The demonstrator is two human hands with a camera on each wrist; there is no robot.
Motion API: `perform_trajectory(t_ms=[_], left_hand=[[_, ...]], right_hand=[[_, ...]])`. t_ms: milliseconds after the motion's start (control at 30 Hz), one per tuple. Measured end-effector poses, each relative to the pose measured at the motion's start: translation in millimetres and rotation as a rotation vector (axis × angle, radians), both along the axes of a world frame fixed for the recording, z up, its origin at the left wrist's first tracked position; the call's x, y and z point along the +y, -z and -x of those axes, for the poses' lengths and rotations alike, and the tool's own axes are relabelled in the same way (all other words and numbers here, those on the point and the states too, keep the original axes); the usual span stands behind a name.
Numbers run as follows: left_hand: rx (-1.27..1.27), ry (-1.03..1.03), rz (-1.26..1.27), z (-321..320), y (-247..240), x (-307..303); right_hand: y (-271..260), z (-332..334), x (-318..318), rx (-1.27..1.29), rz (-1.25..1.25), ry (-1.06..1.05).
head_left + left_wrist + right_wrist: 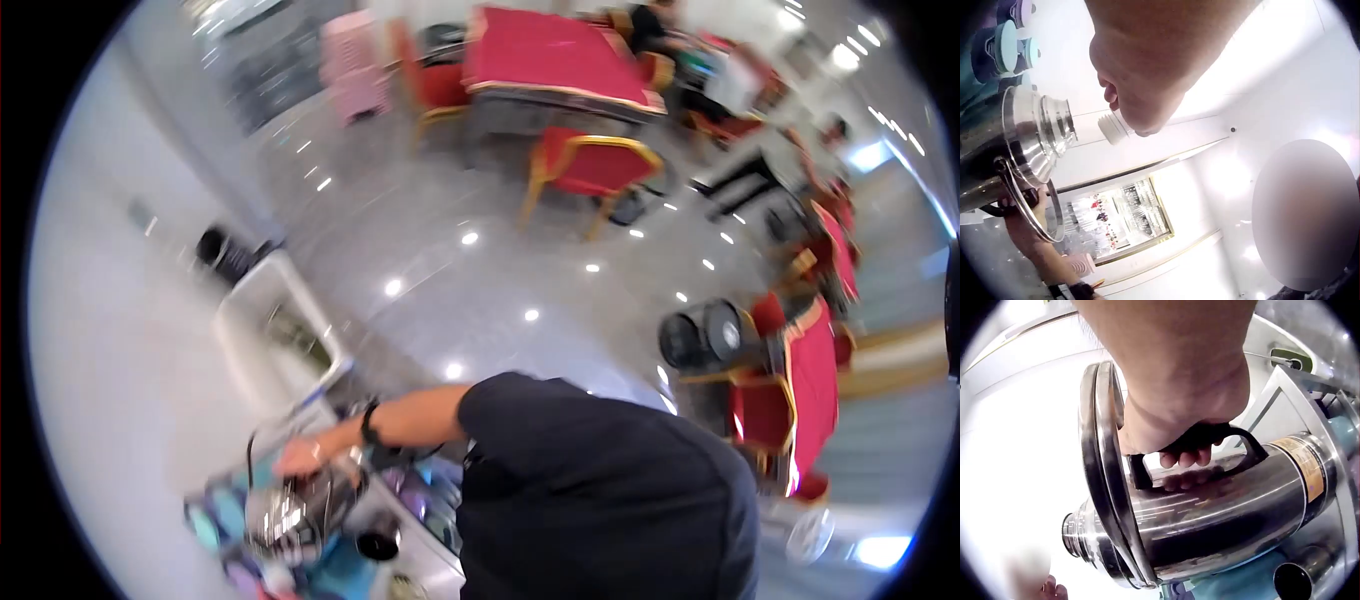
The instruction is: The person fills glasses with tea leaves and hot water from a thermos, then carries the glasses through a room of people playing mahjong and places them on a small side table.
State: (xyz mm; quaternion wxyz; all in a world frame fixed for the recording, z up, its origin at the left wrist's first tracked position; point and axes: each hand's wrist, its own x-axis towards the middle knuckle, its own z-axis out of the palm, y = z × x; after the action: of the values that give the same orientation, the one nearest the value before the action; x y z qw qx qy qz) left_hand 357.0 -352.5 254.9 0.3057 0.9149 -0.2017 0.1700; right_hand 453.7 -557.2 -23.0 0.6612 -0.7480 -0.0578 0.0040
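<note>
My right hand [1179, 444] grips the black handle [1247, 440] of a shiny steel vacuum flask [1222, 512]. The flask lies tilted on its side in the right wrist view, with its steel carrying hoop [1107, 462] swung across the shoulder and its mouth [1071, 534] uncovered. In the left wrist view, my left hand [1147, 94] holds a white ribbed stopper [1112, 127] just off the flask's mouth. The head view shows my right hand [305, 455] over the blurred flask [290, 520]; my left hand is hidden there.
Cups or flasks with teal and purple lids [1004, 47] stand close by. A dark-mouthed steel container [1293, 581] sits under the flask on a metal-framed stand [1304, 394]. A white basin [240, 330] adjoins it. Red-covered tables [550, 55], chairs [600, 165] and people are farther off.
</note>
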Motion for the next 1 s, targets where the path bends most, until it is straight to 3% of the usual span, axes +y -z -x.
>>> perform_trajectory(t_ms=[33,67,100,133,167,200,233,333,467,633,1000], left_hand=[[-0.027,-0.013,0.073,-26,22,5],[-0.057,-0.092,-0.001,-33,42,26],[0.109,-0.118,0.055,-24,32,12],[0.164,-0.097,0.120,-27,31,8],[0.125,-0.106,0.115,-32,29,9],[0.167,-0.154,0.138,-40,32,14],[0.115,-0.138,0.162,-41,32,8],[0.238,-0.137,0.271,-50,24,-9],[0.010,-0.058,0.094,-65,42,2],[-0.041,0.014,-0.064,-68,45,-3],[-0.119,0.071,-0.034,-74,55,-2]], right_hand=[[-4,2,-4,-0.152,0.287,0.011],[2,5,-8,-0.411,0.367,-0.062],[-36,27,-25,-0.217,0.432,-0.162],[-48,26,-26,-0.181,0.546,-0.202],[-17,15,-20,-0.210,0.601,-0.210],[-31,21,-30,-0.327,0.541,-0.188],[5,18,-29,-0.225,0.395,-0.149],[-5,21,-34,0.077,-0.151,-0.063],[-8,20,-34,0.195,-0.169,-0.079],[-6,17,-34,0.181,-0.249,-0.110],[-10,13,-32,0.102,-0.234,-0.158]])
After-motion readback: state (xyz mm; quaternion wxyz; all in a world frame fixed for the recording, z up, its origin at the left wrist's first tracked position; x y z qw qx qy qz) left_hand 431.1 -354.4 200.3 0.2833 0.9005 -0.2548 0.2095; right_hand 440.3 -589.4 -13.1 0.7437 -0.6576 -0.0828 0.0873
